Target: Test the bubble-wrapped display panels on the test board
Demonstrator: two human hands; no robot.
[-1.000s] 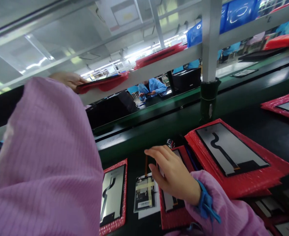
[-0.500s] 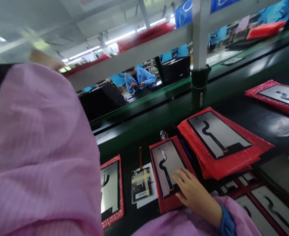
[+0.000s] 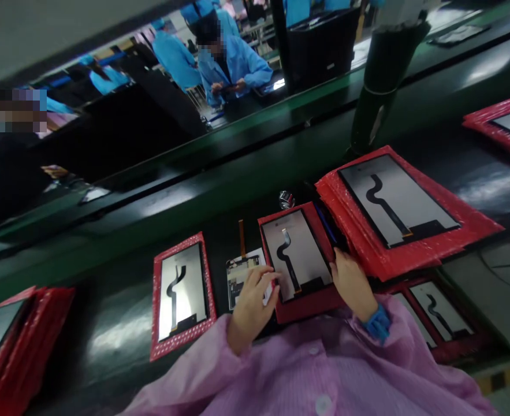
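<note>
Display panel (image 3: 309, 248) laid on red sheet (image 3: 311, 303) by the workbench's (image 3: 116, 323) near edge.
Flanked by left hand (image 3: 252, 303) and right hand (image 3: 353, 286), fingers curled; clamping cannot be told. Likely light, stiff, fragile; best held by rims, flex cable (image 3: 291, 270) untouched.

I log the centre panel (image 3: 302, 245): smooth, satin grey face. Left panel (image 3: 192, 277): smooth, glossy where light strikes. Left wrapper (image 3: 188, 341): red plastic, bubbled, shiny. Right stack of wrappers (image 3: 414, 255): red plastic, creased, glossy. Benchtop (image 3: 116, 312): black, smooth, glossy. Small far object (image 3: 286, 200): bright, metal-looking. Ribbon cable (image 3: 241, 238): smooth, plastic-looking. Near sleeve (image 3: 198, 370): pink cloth, matt. Wristband (image 3: 378, 323): blue, gathered, cloth-like.
</note>
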